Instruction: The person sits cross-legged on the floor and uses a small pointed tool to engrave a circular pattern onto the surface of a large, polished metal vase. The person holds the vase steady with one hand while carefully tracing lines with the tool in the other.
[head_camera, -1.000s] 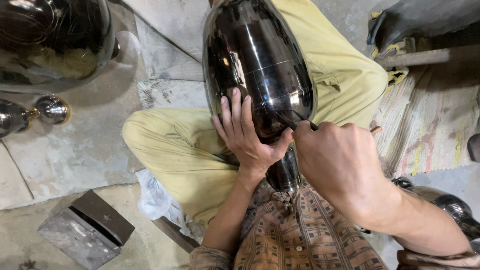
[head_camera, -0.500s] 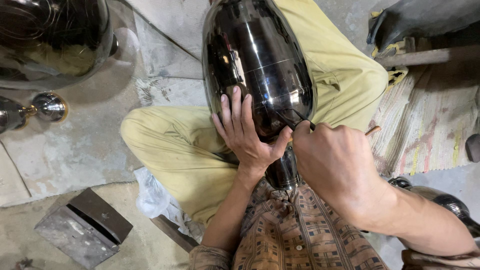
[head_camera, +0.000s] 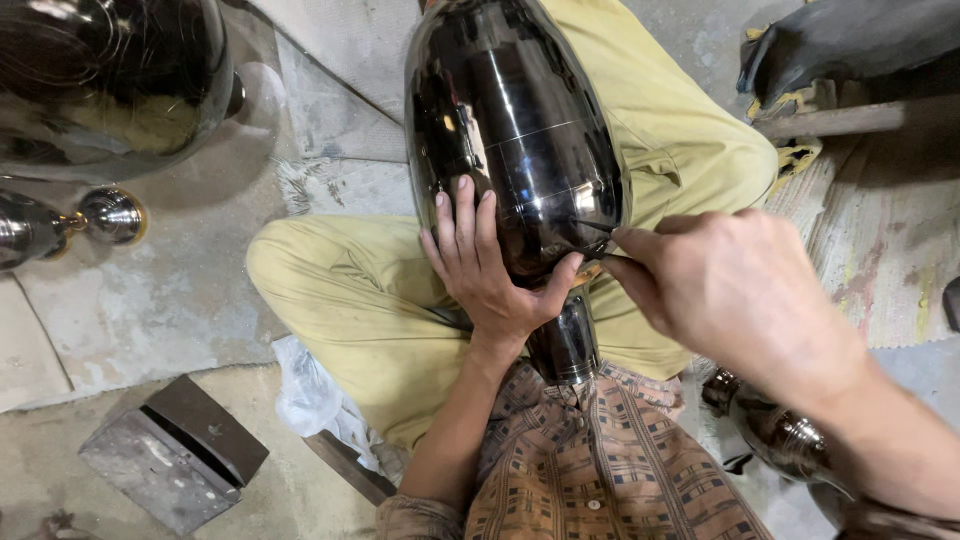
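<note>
**Vase held across lap, tool at its lower body**

Vase (head_camera: 515, 130), dark and glossy, lies across my lap on the yellow trousers (head_camera: 340, 300), its narrow neck (head_camera: 565, 340) pointing at my patterned shirt (head_camera: 600, 460). My left hand (head_camera: 485, 270) is spread flat on the lower body, fingers open, thumb hooked round the right side, bracing rather than gripping. My right hand (head_camera: 720, 290) is pinched closed on a thin dark tool (head_camera: 590, 228), whose tip touches the surface. Compared with a second ago, the right hand sits further right and the tool tip now shows (it was covered before). I judge the marking stroke continues. Other polished vessels (head_camera: 100, 80) stand on the floor (head_camera: 180, 290).
</note>
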